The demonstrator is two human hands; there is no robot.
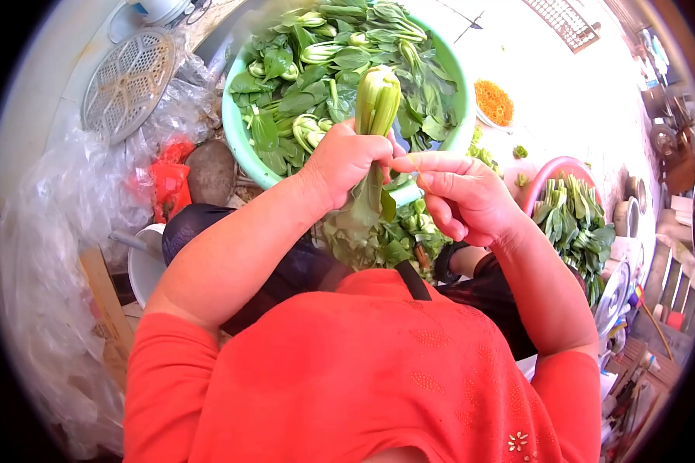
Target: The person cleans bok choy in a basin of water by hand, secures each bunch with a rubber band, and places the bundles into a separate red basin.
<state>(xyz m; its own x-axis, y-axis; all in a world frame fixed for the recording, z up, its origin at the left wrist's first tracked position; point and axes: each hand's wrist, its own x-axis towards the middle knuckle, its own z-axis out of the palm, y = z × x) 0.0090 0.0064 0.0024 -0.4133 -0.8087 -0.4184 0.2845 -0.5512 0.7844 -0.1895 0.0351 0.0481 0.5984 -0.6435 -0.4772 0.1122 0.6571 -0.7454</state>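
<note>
My left hand (347, 158) is wrapped round a head of bok choy (378, 100), holding it with the pale stem end up and the leaves hanging below the fist. Close beside it on the right, my right hand (467, 193) has its thumb and forefinger pinched together; what is between them, if anything, is too small to make out. Beyond both hands stands a light green tub (463, 100) full of bok choy heads, some of them wet. Loose leaves (398, 239) lie in a pile under my hands, between my feet.
To the right, a pink basin (567, 166) holds more bok choy (571, 212). Orange shreds (493, 103) sit on a plate behind it. Clear plastic sheeting (62, 278), a round perforated lid (129, 81), a grey stone (211, 173) and a white bucket (144, 266) are on the left.
</note>
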